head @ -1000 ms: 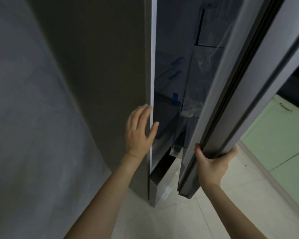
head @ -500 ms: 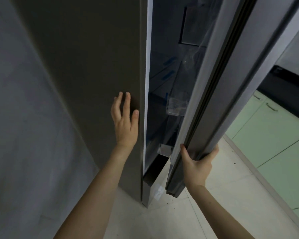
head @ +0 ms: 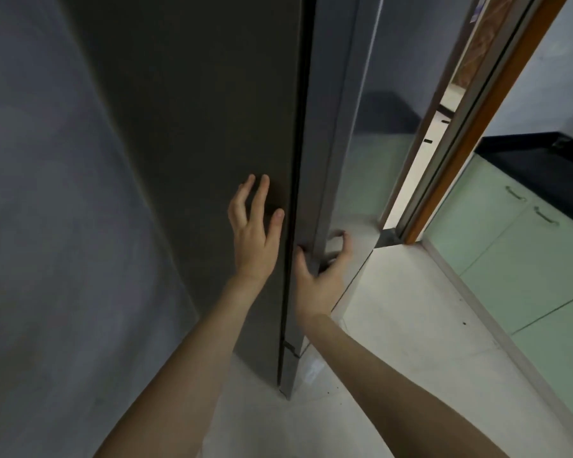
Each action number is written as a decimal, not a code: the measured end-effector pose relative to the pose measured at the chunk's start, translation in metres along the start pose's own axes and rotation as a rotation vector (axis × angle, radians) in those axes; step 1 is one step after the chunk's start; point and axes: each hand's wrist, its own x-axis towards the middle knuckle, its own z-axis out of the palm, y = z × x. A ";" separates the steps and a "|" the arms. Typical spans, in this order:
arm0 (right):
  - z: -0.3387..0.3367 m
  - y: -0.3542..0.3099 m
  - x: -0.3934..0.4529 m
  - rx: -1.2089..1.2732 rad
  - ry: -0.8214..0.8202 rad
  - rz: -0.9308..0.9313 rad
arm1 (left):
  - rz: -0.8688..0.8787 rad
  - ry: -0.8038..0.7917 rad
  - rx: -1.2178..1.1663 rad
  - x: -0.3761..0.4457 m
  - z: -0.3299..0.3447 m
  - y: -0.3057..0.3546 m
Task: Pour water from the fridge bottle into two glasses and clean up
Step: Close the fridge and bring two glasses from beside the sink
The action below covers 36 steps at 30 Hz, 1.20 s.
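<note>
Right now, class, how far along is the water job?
Done: the fridge door looks all but closed, only a dark slit left. In hand: the right hand grips its edge; the left hand lies flat on the fridge side. No bottle or glasses are visible, so pouring and clean-up cannot be judged.

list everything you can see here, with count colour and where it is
fridge: one, dark grey, centre, side panel facing the camera
fridge door: one, glossy grey, right of the side panel, nearly shut with a thin dark gap
wall: one, grey-blue, left
floor: pale tiles, bottom right
door frame: one, orange-brown wood, upper right
cabinets: pale green with handles, right edge
countertop: one, black, above the cabinets
left hand: fingers spread, at the fridge side panel
right hand: fingers curled round the door's edge
</note>
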 end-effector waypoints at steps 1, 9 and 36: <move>0.006 -0.001 0.001 0.015 0.002 0.006 | 0.003 -0.001 0.008 0.000 -0.001 0.000; -0.002 0.003 0.001 -0.012 -0.029 0.005 | 0.004 -0.014 0.007 0.000 -0.004 0.002; -0.104 -0.026 0.023 -0.555 -0.418 -0.365 | -0.012 -0.228 0.395 -0.045 -0.050 0.084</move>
